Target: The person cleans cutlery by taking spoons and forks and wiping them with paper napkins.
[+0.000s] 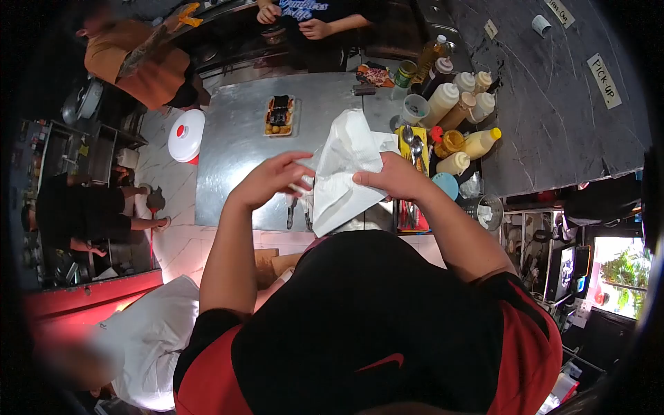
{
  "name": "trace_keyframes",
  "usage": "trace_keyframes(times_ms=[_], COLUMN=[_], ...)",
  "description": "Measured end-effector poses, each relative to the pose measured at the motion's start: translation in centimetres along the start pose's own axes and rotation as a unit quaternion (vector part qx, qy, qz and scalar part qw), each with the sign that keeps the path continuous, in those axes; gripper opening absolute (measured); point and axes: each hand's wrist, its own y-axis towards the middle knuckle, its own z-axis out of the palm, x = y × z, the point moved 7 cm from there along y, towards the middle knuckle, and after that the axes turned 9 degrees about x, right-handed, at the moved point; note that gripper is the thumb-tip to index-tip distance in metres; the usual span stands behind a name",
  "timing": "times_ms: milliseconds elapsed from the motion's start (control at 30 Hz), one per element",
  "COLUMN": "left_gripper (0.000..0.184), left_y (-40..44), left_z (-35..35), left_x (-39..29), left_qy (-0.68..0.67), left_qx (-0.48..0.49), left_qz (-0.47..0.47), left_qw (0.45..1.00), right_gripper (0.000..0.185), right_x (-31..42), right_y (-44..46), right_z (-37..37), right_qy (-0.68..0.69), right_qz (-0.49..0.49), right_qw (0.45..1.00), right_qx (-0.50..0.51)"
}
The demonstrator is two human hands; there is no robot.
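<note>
My right hand (393,177) pinches a white paper sheet (346,169) over the near edge of the steel table (238,149). My left hand (277,178) is just left of the paper, its fingers spread and slightly curled. Below it, metal utensils (291,213) lie at the table's near edge, partly behind the paper. Farther back on the table, a tray of food (279,116) holds round pieces and a dark topping. Spoons (412,144) rest on a yellow item right of the paper.
Squeeze bottles (443,102), jars and a clear cup (416,108) crowd the table's right side. A white-lidded container (187,135) stands to the left. Other people are at the far side, the left and the lower left. A dark counter (553,104) lies right.
</note>
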Motion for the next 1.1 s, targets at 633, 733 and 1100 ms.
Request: trace_keyframes(times_ms=[633, 733, 1100], left_gripper=[0.03, 0.032, 0.032], left_y=[2.3, 1.6, 0.3], left_z=[3.5, 3.8, 3.9], left_x=[1.5, 0.8, 0.5], left_qy=[0.107, 0.143, 0.197], left_qx=[-0.003, -0.028, -0.045], left_qz=[0.001, 0.014, 0.036], left_qw=[0.994, 0.989, 0.979], right_gripper=[0.043, 0.021, 0.019], right_x=[-1.0, 0.9, 0.7], right_y=[0.5, 0.3, 0.5], right_z=[1.5, 2.2, 2.1], right_qy=[-0.065, -0.098, -0.075], right_qz=[-0.026, -0.013, -0.004], right_qw=[0.997, 0.995, 0.996], right_qx=[0.015, 0.031, 0.049])
